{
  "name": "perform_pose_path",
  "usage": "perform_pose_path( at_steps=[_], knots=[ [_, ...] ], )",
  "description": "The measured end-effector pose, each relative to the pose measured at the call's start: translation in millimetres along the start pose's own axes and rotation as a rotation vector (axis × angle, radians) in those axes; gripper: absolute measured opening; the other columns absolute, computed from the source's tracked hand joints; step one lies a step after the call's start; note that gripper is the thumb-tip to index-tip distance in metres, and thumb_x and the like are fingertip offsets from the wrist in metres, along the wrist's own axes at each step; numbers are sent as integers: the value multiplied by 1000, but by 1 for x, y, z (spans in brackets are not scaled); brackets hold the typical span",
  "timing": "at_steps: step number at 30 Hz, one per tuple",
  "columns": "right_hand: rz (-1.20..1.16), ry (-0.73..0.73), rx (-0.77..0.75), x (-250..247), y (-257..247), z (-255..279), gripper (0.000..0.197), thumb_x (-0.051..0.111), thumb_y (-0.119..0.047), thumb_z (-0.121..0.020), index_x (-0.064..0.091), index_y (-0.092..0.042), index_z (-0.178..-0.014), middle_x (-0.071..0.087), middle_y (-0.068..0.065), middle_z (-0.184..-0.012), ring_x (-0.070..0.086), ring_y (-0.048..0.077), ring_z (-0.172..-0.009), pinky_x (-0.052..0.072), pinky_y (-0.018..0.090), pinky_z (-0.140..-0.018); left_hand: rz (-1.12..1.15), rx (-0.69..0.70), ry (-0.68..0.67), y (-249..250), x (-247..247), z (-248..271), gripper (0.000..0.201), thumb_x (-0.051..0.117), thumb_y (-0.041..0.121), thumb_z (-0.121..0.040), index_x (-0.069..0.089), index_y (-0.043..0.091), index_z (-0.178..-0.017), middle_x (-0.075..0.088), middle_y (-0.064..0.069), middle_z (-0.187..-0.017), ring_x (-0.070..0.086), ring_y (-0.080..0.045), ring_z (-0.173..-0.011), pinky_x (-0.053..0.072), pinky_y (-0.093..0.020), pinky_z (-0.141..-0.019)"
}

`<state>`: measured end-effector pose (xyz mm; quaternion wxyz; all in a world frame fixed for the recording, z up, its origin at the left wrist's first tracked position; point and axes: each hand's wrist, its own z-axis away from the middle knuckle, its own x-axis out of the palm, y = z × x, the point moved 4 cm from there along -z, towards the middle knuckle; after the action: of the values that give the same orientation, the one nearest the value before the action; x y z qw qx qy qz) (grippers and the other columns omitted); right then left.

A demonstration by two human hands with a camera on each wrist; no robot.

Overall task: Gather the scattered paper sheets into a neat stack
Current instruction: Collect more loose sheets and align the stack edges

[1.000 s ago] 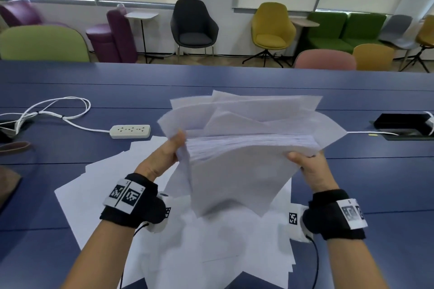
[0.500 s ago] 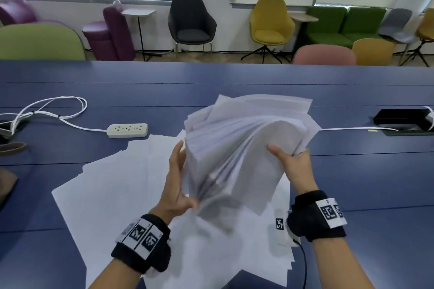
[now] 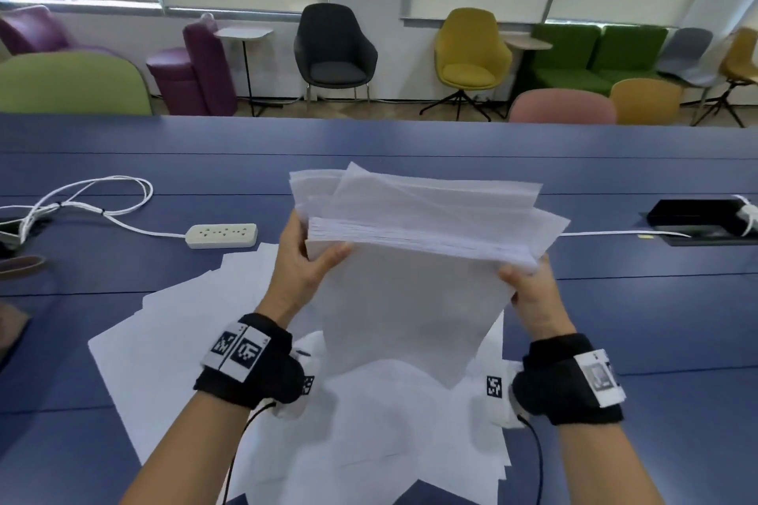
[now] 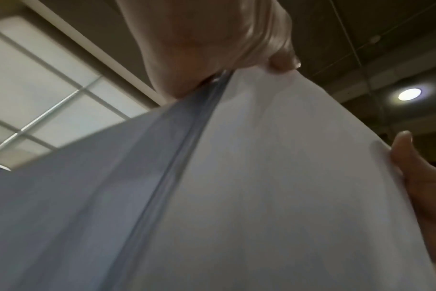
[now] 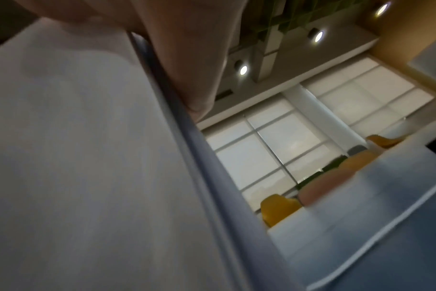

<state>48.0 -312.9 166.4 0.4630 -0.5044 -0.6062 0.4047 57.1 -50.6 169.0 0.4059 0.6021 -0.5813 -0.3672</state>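
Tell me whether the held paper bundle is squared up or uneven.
Uneven. The bundle, held between left hand and right hand, has sheets jutting out at angles.

Both hands up, gripping.
L hand (image 3: 301,266) & R hand (image 3: 529,291) were raised, thumbs curled over what they held, wrists level.

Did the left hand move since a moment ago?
Yes. The left hand went up and away from the person along the bundle of paper; it now grips the top left corner, nearer the power strip.
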Motion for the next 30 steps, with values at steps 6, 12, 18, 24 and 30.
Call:
perform_pose_path(
  at_steps=[6,12,18,24,30],
  knots=[
    [129,-24,-224,14,-38,-9,88,68,-80,-43,51,-38,-119,67,-4,-108,61,23,-107,51,34,-89,-65,114,-83,1,3,-1,90,67,67,-63,28,27,-134,46,23,-123,47,4,-115,42,-16,-94],
    [32,199,165,-3,51,15,74,85,-55,-41,58,-17,-99,71,-8,-85,64,18,-88,54,26,-71,24,-119,-39,-44,9,12,86,78,50,-55,50,5,-124,66,-5,-111,64,-15,-98,51,-21,-76],
    [89,224,178,-8,56,20,24,60,9,-81,60,-14,-76,69,-15,-58,62,-5,-55,51,12,-57,-31,-69,18,-43,0,4,69,56,83,-57,57,20,-84,64,9,-68,57,4,-64,45,-14,-60],
    [60,236,170,-17,54,16,13,61,-1,-83,62,-15,-82,71,-14,-64,65,-2,-61,52,15,-61,-184,-111,-3,-70,-23,25,37,38,47,-91,59,16,-89,63,19,-80,53,2,-72,41,-12,-69],
    [16,266,204,-10,52,19,12,64,-9,-76,53,-12,-74,65,-9,-52,59,-6,-48,47,13,-52,-224,-219,151,-94,-38,41,35,50,5,-93,45,10,-59,43,8,-58,33,-5,-57,29,-22,-56]
  ],
)
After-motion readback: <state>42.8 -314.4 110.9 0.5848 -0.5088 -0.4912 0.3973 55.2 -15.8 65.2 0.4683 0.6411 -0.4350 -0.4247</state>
